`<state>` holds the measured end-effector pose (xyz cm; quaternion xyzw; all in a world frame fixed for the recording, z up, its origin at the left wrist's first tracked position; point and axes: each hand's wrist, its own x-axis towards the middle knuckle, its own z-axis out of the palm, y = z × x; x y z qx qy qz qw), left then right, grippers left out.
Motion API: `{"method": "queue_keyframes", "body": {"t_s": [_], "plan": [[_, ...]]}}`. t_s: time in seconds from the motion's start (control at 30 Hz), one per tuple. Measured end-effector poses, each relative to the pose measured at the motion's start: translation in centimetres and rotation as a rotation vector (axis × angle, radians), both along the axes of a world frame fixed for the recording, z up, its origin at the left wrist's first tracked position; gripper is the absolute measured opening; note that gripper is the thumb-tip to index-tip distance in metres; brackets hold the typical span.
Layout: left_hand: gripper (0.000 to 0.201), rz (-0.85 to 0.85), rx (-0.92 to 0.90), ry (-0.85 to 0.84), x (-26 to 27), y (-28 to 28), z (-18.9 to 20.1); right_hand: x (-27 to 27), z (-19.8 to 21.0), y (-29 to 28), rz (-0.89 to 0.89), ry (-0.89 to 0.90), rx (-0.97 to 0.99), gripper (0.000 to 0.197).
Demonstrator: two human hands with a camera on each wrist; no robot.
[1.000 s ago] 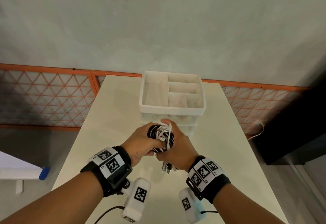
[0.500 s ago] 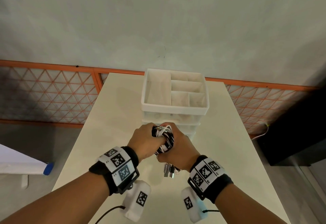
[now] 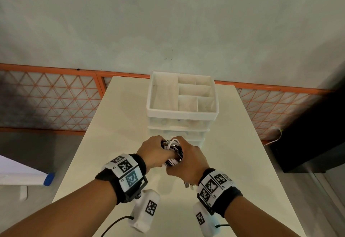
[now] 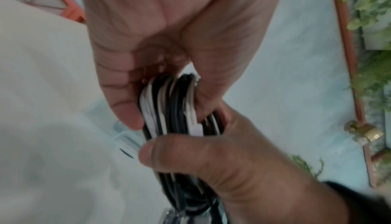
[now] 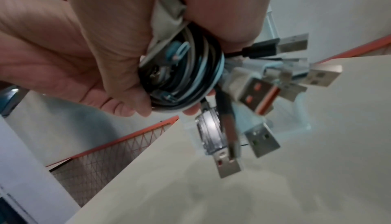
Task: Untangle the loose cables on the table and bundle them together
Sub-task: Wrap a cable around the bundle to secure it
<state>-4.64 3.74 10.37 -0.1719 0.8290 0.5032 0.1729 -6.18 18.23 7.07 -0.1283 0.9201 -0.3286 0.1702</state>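
Note:
A coiled bundle of black and white cables (image 3: 172,151) (image 4: 175,110) (image 5: 186,73) is held above the white table (image 3: 115,124), in front of the organizer. My left hand (image 3: 155,152) grips the coil from the left, fingers and thumb curled round it (image 4: 169,93). My right hand (image 3: 188,162) grips it from the right, its thumb (image 4: 190,152) lying across the strands. Several USB plugs (image 5: 264,93) stick out of the coil below my right palm, and their tips (image 3: 189,186) show by my right wrist.
A white organizer (image 3: 182,113) with an open divided tray over clear drawers stands at the table's far middle, just beyond my hands. An orange lattice fence (image 3: 56,102) runs behind the table. A dark cabinet (image 3: 308,143) stands to the right.
Both hands stay closed on the coil and have drawn a little closer together. The coil has turned in the grip, and the dangling plugs have swung toward my right wrist.

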Motion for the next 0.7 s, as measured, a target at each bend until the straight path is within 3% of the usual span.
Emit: {"method": "queue_keyframes", "body": {"t_s": [0.17, 0.3, 0.37, 0.43, 0.6, 0.7], "plan": [[0.045, -0.03, 0.354, -0.116, -1.2, -1.3, -1.6, -1.2, 0.0, 1.9, -0.096, -0.018, 0.043, 0.069], [0.017, 0.272, 0.681, -0.233, -2.9, -0.9, -3.6, -2.7, 0.2, 3.4, -0.166, -0.01, 0.066, 0.076], [0.005, 0.404, 0.757, -0.265, -3.9, -0.1, -4.6, -3.3, 0.3, 3.9, -0.185, -0.003, 0.066, 0.077], [0.007, 0.483, 0.825, -0.266, -5.0, 0.7, -5.5, -3.7, 0.4, 4.3, -0.191, 0.006, 0.064, 0.076], [0.007, 0.554, 1.059, -0.271, -6.1, 2.0, -6.1, -3.9, 0.3, 5.0, -0.182, 0.011, 0.044, 0.073], [0.018, 0.581, 1.122, -0.29, -5.6, 2.1, -6.8, -3.7, 0.1, 5.3, -0.171, 0.009, 0.025, 0.07]]}}
